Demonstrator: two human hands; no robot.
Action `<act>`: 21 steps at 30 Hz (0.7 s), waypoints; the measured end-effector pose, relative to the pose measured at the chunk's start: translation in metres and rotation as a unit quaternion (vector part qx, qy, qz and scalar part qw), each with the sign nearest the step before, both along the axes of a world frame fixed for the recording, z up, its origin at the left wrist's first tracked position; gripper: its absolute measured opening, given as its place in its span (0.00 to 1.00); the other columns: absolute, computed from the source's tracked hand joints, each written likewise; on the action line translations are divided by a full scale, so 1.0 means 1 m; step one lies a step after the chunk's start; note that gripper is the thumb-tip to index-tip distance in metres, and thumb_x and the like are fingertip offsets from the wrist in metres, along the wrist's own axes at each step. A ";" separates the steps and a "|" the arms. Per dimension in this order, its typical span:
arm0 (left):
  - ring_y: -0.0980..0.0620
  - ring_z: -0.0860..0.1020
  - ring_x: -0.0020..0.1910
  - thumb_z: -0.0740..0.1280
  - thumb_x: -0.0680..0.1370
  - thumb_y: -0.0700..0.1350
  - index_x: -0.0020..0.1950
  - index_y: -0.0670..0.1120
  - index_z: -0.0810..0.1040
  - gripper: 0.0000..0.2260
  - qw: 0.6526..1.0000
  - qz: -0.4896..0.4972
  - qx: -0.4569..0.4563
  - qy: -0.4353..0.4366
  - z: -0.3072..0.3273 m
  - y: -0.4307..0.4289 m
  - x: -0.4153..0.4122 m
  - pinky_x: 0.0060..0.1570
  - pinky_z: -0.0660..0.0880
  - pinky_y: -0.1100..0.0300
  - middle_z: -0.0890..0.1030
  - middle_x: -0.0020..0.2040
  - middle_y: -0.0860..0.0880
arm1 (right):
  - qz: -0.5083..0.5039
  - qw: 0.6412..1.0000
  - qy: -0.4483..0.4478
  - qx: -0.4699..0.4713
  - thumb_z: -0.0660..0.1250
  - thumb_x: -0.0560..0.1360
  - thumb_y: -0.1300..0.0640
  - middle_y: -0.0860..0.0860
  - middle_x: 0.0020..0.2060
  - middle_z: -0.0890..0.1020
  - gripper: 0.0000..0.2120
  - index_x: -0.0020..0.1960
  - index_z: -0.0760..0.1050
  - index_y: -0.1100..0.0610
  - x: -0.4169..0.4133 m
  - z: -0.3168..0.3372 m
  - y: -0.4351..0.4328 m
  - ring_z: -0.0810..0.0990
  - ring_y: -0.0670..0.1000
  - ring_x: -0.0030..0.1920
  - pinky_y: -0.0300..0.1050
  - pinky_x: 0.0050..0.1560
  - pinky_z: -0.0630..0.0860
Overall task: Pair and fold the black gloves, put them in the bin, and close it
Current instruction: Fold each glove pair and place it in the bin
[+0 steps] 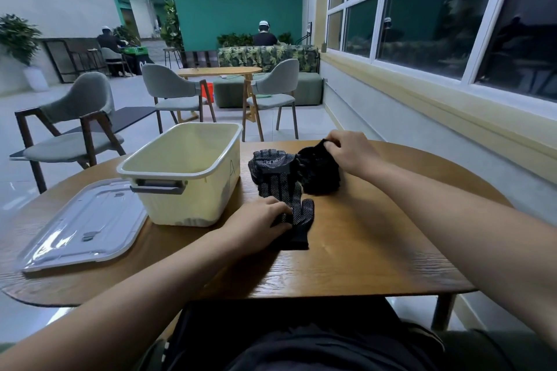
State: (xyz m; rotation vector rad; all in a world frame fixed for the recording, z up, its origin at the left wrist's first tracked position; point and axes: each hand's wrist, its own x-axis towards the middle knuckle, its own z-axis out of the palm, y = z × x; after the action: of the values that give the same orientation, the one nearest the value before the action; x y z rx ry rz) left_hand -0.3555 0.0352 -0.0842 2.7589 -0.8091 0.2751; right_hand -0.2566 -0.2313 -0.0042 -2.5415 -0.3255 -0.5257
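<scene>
Cream bin [184, 172] uncovered, toward far-left part of wooden surface [361, 250], grey handle facing the near edge. Clear lid [84, 226] flat at the left edge, right beside the bin base; touching or not, cannot tell. Dotted gloves [280, 187], black, laid flat just right of the bin, in a strip running from mid-surface toward the near edge; number of layers unclear. Left hand [259, 220] on the near end of that strip, fingers [284, 210] curled down onto the fabric, gripping it; thumb hidden. Bunched glove [319, 173], black, crumpled in a heap just right of the strip, touching it, toward the far edge. Right hand [351, 153] at the heap's far side, fingers pinching its top edge, forearm above the right half of the surface.
</scene>
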 end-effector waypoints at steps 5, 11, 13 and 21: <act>0.50 0.80 0.56 0.68 0.79 0.63 0.65 0.57 0.81 0.17 0.999 -0.036 0.002 -0.027 -0.003 -0.004 -0.012 0.56 0.78 0.51 0.81 0.59 0.54 | -0.007 0.999 -0.030 0.027 0.65 0.81 0.53 0.52 0.47 0.86 0.09 0.53 0.83 0.54 -0.008 0.014 0.004 0.82 0.55 0.51 0.52 0.52 0.78; 0.52 0.81 0.51 0.66 0.78 0.64 0.59 0.55 0.83 0.17 0.995 -0.054 -0.077 -0.029 0.004 -0.006 -0.017 0.52 0.79 0.52 0.82 0.52 0.55 | -0.028 0.990 0.005 0.137 0.66 0.80 0.54 0.48 0.39 0.82 0.09 0.45 0.83 0.54 -0.016 0.038 0.012 0.79 0.51 0.44 0.45 0.44 0.72; 0.55 0.82 0.48 0.70 0.78 0.60 0.57 0.53 0.83 0.14 0.989 -0.030 -0.140 -0.042 0.016 -0.007 -0.017 0.51 0.79 0.53 0.83 0.50 0.55 | -0.011 0.971 0.045 0.233 0.67 0.79 0.55 0.53 0.37 0.82 0.10 0.42 0.81 0.59 -0.021 0.045 0.016 0.79 0.54 0.39 0.49 0.38 0.77; 0.66 0.82 0.47 0.72 0.81 0.56 0.63 0.52 0.81 0.14 0.930 0.039 -0.365 -0.011 0.085 -0.019 -0.015 0.44 0.76 0.71 0.85 0.50 0.58 | 0.066 0.887 0.178 0.422 0.67 0.80 0.60 0.54 0.35 0.82 0.04 0.48 0.78 0.58 -0.049 0.064 0.044 0.82 0.50 0.30 0.41 0.29 0.75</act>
State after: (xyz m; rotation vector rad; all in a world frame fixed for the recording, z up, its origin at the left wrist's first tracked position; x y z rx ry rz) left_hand -0.3701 0.0161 0.0013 2.0824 -0.4648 0.5057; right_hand -0.3058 -0.1871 0.0594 -1.6948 -0.0903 -0.0874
